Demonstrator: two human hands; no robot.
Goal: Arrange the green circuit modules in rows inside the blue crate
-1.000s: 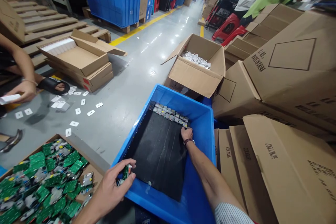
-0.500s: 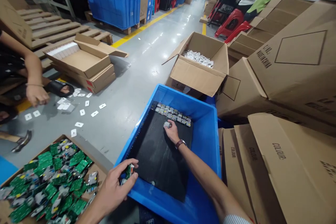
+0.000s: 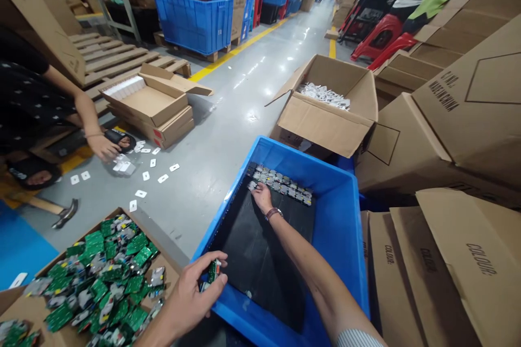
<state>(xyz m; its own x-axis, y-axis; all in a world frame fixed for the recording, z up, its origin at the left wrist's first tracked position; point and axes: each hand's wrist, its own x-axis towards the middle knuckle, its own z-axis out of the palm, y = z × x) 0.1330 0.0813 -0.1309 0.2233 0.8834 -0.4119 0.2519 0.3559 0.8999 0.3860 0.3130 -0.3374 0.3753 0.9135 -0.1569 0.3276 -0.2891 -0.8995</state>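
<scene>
My left hand [image 3: 199, 290] is closed around green circuit boards [image 3: 213, 270], held over the near left rim of a blue plastic bin [image 3: 362, 249]. Inside the bin, my right hand [image 3: 262, 198] grips a small circuit board [image 3: 253, 185] with a silvery face, at the left end of the laid rows. Those rows of boards [image 3: 285, 184] lie side by side along the far end of a black sheet [image 3: 260, 260]. At my lower left, a cardboard box [image 3: 171, 276] holds a jumbled heap of green and grey boards [image 3: 101, 276].
A co-worker's hand [image 3: 103, 146] reaches to white cards [image 3: 124, 165] scattered on the floor. Nearby lies a hammer [image 3: 65, 214]. An open carton [image 3: 325, 127] of white parts stands beyond the bin. Cartons [image 3: 459, 260] crowd the right side.
My right hand has moved left with its board, to the left end of the rows. My left hand keeps its hold. The co-worker's hand has reached toward the white cards.
</scene>
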